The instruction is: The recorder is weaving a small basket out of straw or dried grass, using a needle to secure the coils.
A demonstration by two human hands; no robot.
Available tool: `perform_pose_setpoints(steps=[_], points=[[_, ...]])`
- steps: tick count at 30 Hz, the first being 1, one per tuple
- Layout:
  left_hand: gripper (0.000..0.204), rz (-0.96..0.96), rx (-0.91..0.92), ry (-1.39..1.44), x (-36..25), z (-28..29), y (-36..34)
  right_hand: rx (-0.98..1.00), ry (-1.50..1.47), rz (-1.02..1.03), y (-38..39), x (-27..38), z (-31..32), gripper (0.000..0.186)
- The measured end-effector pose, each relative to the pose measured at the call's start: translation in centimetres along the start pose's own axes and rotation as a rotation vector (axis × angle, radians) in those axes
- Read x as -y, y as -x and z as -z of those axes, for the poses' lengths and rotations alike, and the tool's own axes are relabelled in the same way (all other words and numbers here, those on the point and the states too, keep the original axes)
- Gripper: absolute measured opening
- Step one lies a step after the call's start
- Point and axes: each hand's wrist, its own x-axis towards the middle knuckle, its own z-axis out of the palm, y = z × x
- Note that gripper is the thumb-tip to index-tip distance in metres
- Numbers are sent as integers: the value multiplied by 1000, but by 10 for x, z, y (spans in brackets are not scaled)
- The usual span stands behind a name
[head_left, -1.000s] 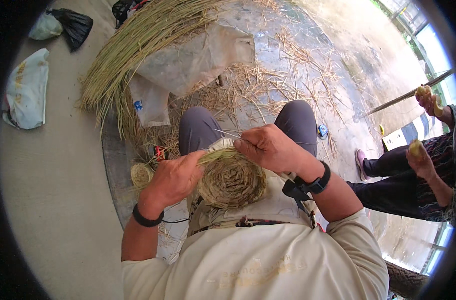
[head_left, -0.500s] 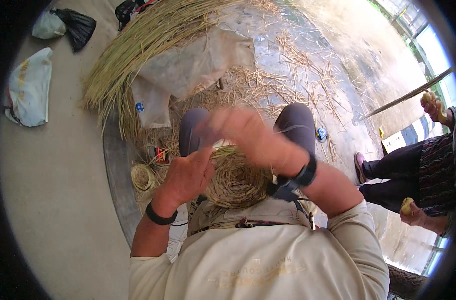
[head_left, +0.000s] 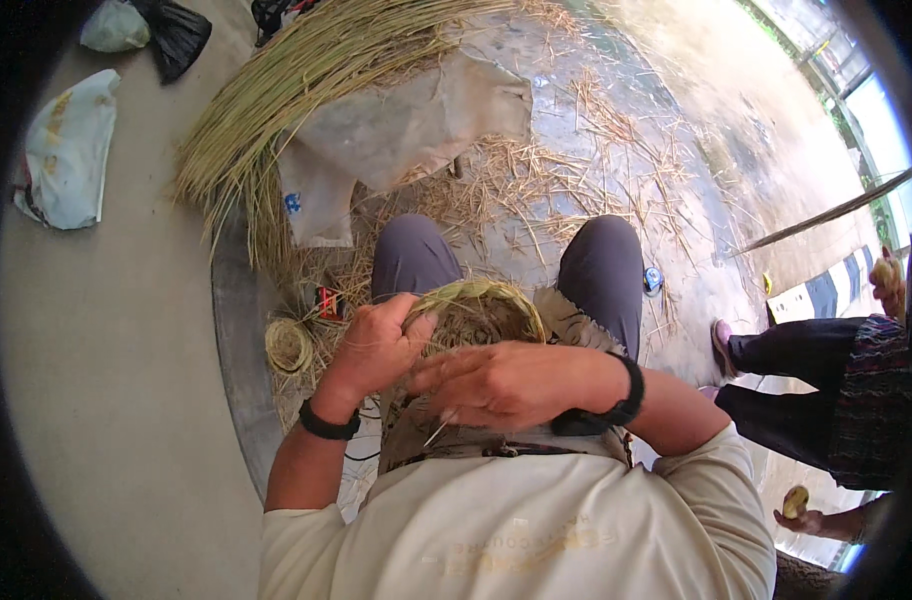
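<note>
The concrete floor (head_left: 126,380) fills the left side, grey and bare near the person; toward the top and right it is wet and littered with loose straw. A long bundle of green-yellow reeds (head_left: 306,70) lies across the top, fanning out at its lower left end. A tan cloth sheet (head_left: 416,120) rests partly on the bundle. At the far left lies a pale blue-white bag (head_left: 66,150), and above it a black bag (head_left: 176,35) beside a light one.

The person sits with both knees in grey trousers (head_left: 601,270) pointing up the picture. In the lap, between the knees and the body, sits a half-woven straw basket (head_left: 476,305), round, its rim greenish and its inside a tangle of dry strands.

The left hand (head_left: 376,345) grips the basket's left rim, fingers curled over the edge; a black band circles the wrist. The right hand (head_left: 506,380) lies across the near side of the basket, fingers pointing left and partly bent. A thin strand (head_left: 438,432) shows just below the fingers; whether they pinch it cannot be told. A black watch sits on that wrist.

A small coil of straw (head_left: 289,347) lies on the floor just left of the left hand. At the right edge another person sits in dark trousers (head_left: 806,400), one hand (head_left: 801,515) holding a small yellowish piece.
</note>
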Motion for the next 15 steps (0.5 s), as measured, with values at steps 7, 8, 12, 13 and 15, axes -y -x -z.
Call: perform_pose_setpoints(steps=[7, 8, 12, 13, 15], points=[[25, 160, -308, -51, 39, 17, 12, -886, -86, -863, 106, 34, 73, 32], [25, 158, -337, -78, 44, 19, 12, -1043, -5, -886, 130, 28, 79, 38], [25, 161, -426, -124, 48, 25, 14, -1177, -31, -916, 149, 41, 83, 29], [25, 153, -433, -115, 45, 22, 11, -1085, -46, -876, 146, 42, 77, 24], [24, 187, -359, -163, 34, 20, 8, -999, -196, -729, 116, 38, 56, 12]])
